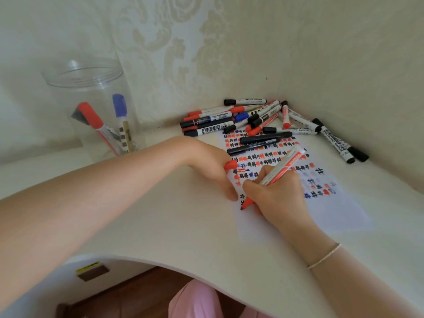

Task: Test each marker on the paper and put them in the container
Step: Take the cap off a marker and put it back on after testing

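Note:
My right hand [278,196] grips a red marker [283,167] with its tip down on the white paper [330,214], at the lower left of many red, black and blue test marks. My left hand [212,165] rests on the paper's left edge and holds the red cap [230,165] between its fingers. A clear plastic container [89,88] stands at the far left with a red marker [91,118] and a blue marker [119,106] inside. A pile of markers [252,118] lies in the corner behind the paper.
Two black pens [263,140] lie across the top of the paper. More whiteboard markers [337,141] stretch along the right wall. The white table has a curved front edge [160,262]; walls close off the back and right.

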Tool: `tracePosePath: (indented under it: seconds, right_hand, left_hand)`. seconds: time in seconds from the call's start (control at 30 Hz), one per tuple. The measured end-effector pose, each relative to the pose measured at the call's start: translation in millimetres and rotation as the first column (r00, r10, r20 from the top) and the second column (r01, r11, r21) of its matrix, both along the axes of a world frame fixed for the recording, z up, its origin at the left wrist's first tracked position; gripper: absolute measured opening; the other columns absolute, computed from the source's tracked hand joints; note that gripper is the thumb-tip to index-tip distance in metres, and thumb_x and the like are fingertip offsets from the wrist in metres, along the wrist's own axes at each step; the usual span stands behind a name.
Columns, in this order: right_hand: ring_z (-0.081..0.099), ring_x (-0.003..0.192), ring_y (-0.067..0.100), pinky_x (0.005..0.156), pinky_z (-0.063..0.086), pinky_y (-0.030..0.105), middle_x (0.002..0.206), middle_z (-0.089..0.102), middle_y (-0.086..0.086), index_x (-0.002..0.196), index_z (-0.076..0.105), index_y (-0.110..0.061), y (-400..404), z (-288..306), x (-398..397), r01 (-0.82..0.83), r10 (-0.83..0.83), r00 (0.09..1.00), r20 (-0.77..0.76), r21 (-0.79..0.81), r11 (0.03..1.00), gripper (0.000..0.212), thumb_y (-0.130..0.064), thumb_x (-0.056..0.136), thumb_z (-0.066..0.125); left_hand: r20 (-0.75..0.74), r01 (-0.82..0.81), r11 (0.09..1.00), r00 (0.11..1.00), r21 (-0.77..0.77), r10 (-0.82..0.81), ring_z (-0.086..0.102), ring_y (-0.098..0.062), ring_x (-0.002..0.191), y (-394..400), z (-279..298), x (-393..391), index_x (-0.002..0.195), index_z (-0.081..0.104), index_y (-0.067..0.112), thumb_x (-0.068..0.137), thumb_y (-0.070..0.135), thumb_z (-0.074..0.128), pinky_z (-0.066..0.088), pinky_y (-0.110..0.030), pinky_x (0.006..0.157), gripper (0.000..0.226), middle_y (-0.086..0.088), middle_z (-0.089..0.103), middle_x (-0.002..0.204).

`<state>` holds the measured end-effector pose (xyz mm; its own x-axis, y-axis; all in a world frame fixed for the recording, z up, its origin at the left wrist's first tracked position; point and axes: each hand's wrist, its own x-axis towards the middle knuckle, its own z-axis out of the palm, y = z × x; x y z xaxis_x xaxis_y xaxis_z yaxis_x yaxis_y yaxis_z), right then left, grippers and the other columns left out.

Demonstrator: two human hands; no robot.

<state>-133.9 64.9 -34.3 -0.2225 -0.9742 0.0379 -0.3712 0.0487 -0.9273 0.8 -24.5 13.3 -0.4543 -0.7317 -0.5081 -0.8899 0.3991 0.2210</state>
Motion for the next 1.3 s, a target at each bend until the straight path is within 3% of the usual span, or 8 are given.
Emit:
tracePosePath:
  seconds: [0.27,0.53,0.67,0.77,0.9,1.03,1.2,1.3]
  right_hand:
    - [0.034,0.042,0.016,0.035,0.029,0.017,0.051,0.043,0.010,0.064,0.047,0.002,-0.7,-2.6,-0.9,0.013,-0.015,0.999,-0.047,-0.060,0.998,0.018,-0.002,0.073,0.062]
    - [0.040,0.029,0.006,0.034,0.033,0.016,0.037,0.048,-0.002,0.055,0.044,-0.008,1.6,-1.4,0.8,-0.030,0.030,0.999,-0.031,-0.006,1.000,0.027,-0.003,0.074,0.062]
    - [0.034,0.033,0.007,0.034,0.028,0.013,0.050,0.042,0.007,0.059,0.042,-0.005,0.9,-1.2,-0.2,0.006,-0.008,0.998,-0.059,-0.042,0.999,0.025,-0.004,0.074,0.062]
    - [0.040,0.030,0.009,0.034,0.034,0.016,0.041,0.051,0.006,0.064,0.050,0.004,1.6,0.5,-0.8,-0.010,0.010,1.000,0.001,-0.018,1.000,0.017,-0.003,0.074,0.062]
    - [0.040,0.031,0.010,0.034,0.032,0.016,0.042,0.049,0.004,0.057,0.045,-0.007,1.3,-2.0,0.0,-0.016,0.016,0.999,-0.031,-0.020,1.000,0.023,-0.004,0.072,0.063]
    - [0.042,0.035,0.015,0.036,0.034,0.019,0.049,0.051,0.012,0.063,0.047,0.005,0.1,-2.8,-1.1,0.017,-0.017,1.000,-0.006,-0.035,0.999,0.021,-0.004,0.072,0.063]
    - [0.037,0.031,0.006,0.035,0.030,0.016,0.049,0.041,0.009,0.059,0.041,-0.003,-0.1,-3.3,-0.5,-0.010,0.009,0.999,-0.040,-0.027,1.000,0.026,-0.002,0.074,0.062]
    - [0.041,0.036,0.014,0.036,0.034,0.019,0.053,0.050,0.026,0.064,0.046,0.004,-2.4,0.1,-3.4,0.007,-0.003,0.996,0.085,-0.050,0.999,0.023,-0.001,0.075,0.065]
  left_hand:
    - [0.033,0.012,1.000,0.999,0.001,-0.012,0.039,-0.011,0.058,-2.2,-1.4,-1.8,0.071,0.041,0.023,0.070,0.059,0.073,0.032,-0.025,0.055,0.049,0.008,0.041,0.068]
    - [0.031,0.019,1.000,0.999,0.024,-0.019,0.043,-0.011,0.062,-2.8,-1.7,-2.6,0.071,0.044,0.023,0.070,0.059,0.073,0.035,-0.024,0.057,0.046,0.007,0.044,0.071]
    - [0.033,0.017,1.000,0.999,0.019,-0.017,0.043,-0.011,0.061,-2.3,-1.3,-2.7,0.073,0.044,0.022,0.071,0.059,0.073,0.034,-0.024,0.056,0.047,0.008,0.044,0.071]
    - [0.027,0.016,0.999,0.999,0.028,-0.017,0.045,-0.009,0.063,-1.9,-0.2,-2.8,0.073,0.046,0.024,0.072,0.058,0.073,0.035,-0.023,0.056,0.043,0.009,0.047,0.072]
    - [0.038,0.021,0.999,0.999,0.024,-0.022,0.045,-0.010,0.064,-2.1,0.0,-2.9,0.075,0.046,0.022,0.071,0.059,0.072,0.035,-0.024,0.057,0.045,0.008,0.046,0.074]
    - [0.039,0.025,0.999,0.999,0.023,-0.025,0.043,-0.010,0.063,-1.3,0.6,-2.8,0.074,0.045,0.023,0.072,0.058,0.072,0.035,-0.024,0.057,0.045,0.008,0.045,0.073]
    - [0.012,0.028,0.999,1.000,0.029,-0.028,0.043,-0.011,0.064,0.1,0.4,-1.2,0.076,0.045,0.020,0.071,0.059,0.072,0.034,-0.025,0.057,0.047,0.007,0.044,0.073]
    - [-0.046,0.031,0.999,0.999,0.036,-0.029,0.048,-0.010,0.068,2.9,1.4,0.7,0.078,0.048,0.022,0.074,0.054,0.073,0.035,-0.021,0.057,0.041,0.011,0.048,0.074]
